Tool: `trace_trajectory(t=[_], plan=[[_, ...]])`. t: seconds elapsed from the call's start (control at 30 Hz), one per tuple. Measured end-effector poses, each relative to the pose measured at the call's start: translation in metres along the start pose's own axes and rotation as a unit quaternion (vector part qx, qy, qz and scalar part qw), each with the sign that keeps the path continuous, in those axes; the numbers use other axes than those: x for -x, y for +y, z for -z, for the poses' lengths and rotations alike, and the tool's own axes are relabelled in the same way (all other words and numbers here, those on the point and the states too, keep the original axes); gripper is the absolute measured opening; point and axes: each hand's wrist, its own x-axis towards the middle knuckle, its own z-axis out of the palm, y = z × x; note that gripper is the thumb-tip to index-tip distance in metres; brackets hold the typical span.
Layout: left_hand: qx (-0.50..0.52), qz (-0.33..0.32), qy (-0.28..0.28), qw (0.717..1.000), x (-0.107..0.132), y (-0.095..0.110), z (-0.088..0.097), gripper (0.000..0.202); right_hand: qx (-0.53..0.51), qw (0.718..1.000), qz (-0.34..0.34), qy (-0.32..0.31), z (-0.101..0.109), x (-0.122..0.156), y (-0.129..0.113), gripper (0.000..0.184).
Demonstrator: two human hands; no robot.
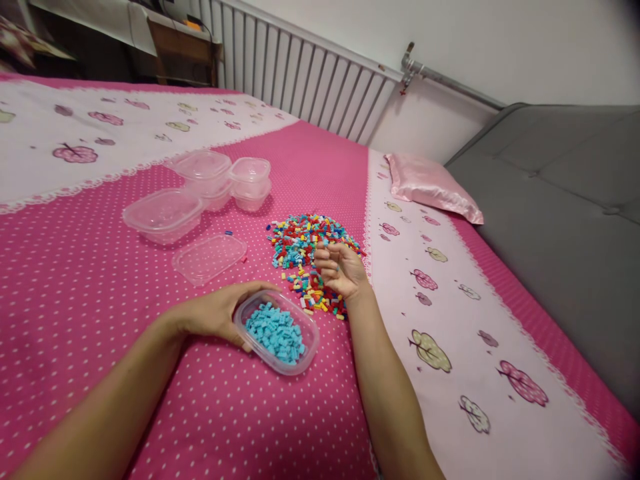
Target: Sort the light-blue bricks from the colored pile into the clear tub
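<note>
My left hand (213,313) grips a clear plastic container (313,350) by its left side, thumb and fingers around the wall. The container is tilted toward me and holds many light blue toy building bricks (276,332). Above the right part of a mixed pile of small toy bricks (295,243) is my right hand (345,272), palm turned up and fingers curled. Small light blue bricks seem to show at its fingertips and in the palm, though they are tiny. The pile has red, yellow, blue and white bricks, and my right hand hides part of it.
Several clear containers (165,210) stand grouped beyond my left hand. A clear lid (210,259) lies flat before them, with a few stray bricks nearby. A pink pillow (430,187) rests by the grey headboard (550,200). Behind the bed is a white radiator (300,70).
</note>
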Motion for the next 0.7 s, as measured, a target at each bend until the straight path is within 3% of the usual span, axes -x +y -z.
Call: trace_trajectory(t=[0.2,0.47,0.7], plan=[[-0.005,-0.002,-0.004,1.0,0.0,0.001,0.0,0.08,0.003,1.0,0.0,0.023,-0.001,0.001,-0.001,0.016],[0.022,0.027,0.002,0.999,0.004,-0.005,0.001,0.086,0.062,0.992,0.036,0.103,-0.007,-0.01,0.005,0.013],[0.116,0.043,0.096,0.988,0.007,-0.017,-0.009,0.103,0.14,0.978,0.073,0.139,-0.02,-0.017,0.022,0.016]])
